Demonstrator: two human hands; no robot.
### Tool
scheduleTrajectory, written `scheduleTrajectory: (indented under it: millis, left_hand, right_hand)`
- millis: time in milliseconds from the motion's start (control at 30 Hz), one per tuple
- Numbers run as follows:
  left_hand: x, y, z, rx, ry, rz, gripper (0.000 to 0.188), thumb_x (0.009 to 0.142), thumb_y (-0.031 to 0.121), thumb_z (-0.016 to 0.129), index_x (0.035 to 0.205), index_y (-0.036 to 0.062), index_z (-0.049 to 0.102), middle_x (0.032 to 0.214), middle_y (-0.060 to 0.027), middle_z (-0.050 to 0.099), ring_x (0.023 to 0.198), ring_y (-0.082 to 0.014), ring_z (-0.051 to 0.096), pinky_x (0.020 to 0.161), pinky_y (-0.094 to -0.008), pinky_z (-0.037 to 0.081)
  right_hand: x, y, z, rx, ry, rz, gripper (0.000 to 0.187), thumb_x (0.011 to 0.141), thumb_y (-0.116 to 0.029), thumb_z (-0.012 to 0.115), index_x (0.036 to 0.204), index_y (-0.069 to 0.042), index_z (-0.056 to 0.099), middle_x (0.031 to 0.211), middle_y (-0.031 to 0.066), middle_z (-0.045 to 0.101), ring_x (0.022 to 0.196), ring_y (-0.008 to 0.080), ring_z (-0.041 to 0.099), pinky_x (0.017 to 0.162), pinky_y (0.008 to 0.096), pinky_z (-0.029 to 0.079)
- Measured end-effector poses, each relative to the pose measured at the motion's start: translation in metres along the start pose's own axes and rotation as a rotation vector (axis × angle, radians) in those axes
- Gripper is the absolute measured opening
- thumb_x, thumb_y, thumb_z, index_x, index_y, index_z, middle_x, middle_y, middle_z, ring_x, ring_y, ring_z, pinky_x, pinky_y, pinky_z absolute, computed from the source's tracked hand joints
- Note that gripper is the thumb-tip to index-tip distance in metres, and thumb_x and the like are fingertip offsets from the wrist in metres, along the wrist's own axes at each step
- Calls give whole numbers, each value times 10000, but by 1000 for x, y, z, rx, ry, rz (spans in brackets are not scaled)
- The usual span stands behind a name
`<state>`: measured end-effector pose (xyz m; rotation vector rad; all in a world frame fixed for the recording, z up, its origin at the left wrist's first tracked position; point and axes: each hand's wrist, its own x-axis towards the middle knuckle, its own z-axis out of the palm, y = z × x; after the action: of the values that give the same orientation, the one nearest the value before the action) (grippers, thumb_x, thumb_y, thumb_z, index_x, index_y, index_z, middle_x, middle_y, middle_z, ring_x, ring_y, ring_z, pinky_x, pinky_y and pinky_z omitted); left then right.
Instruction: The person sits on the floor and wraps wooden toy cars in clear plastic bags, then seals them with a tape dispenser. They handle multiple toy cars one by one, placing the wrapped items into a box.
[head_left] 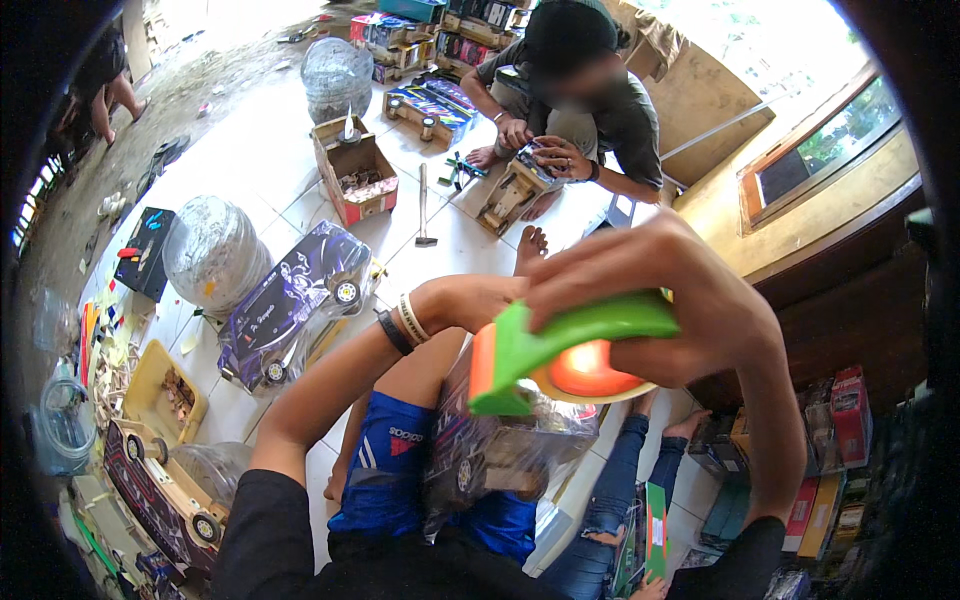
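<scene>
A green tape dispenser [630, 318] with an orange-red hub is raised above my lap, slightly blurred by motion. The fingers of my right hand [720, 310] wrap around it from above and the right. My left hand [490, 298] reaches in behind the dispenser's left end, which hides its fingers. Below them, between my knees, rests a dark toy truck [520, 450] in shiny clear plastic; the dispenser and my arms cover part of it.
Across from me a crouching person [620, 130] holds a wooden toy truck [515, 190]. On the tiles lie a hammer [424, 205], an open box [345, 170], plastic film rolls [212, 255] and a purple toy truck [300, 305]. At right, someone's jeans-clad legs [590, 530] stretch beside stacked boxes [850, 420].
</scene>
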<state>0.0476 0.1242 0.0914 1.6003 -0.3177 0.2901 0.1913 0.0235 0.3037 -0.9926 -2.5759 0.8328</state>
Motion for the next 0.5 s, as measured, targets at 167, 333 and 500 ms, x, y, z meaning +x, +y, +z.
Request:
scheduleTrajectory:
  millis: [167, 333, 500]
  left_hand:
    - [16, 19, 7, 38, -134, 128, 553, 1103, 359, 582, 777, -60, 738, 906, -125, 744, 1060, -188, 636, 966, -342, 500]
    - [4, 20, 16, 87, -53, 126, 487, 1112, 299, 525, 895, 7, 849, 1160, -174, 800, 1282, -339, 619, 1104, -449, 462]
    - [-20, 46, 23, 41, 555, -238, 504, 1119, 199, 480, 817, -41, 805, 986, -166, 810, 1227, -352, 707, 1077, -463, 529]
  right_hand:
    - [-119, 40, 19, 218, 348, 104, 426, 708, -297, 772, 1034, -26, 820, 1049, 211, 777, 960, 320, 789, 863, 396, 613]
    - [-190, 78, 76, 332, 729, 2, 278, 716, -241, 793, 917, -49, 810, 1003, 204, 773, 813, 248, 767, 766, 351, 603]
    - [-196, 89, 91, 361, 654, 28, 430, 545, -152, 721, 942, -2, 796, 1025, 203, 776, 859, 272, 780, 829, 351, 603]
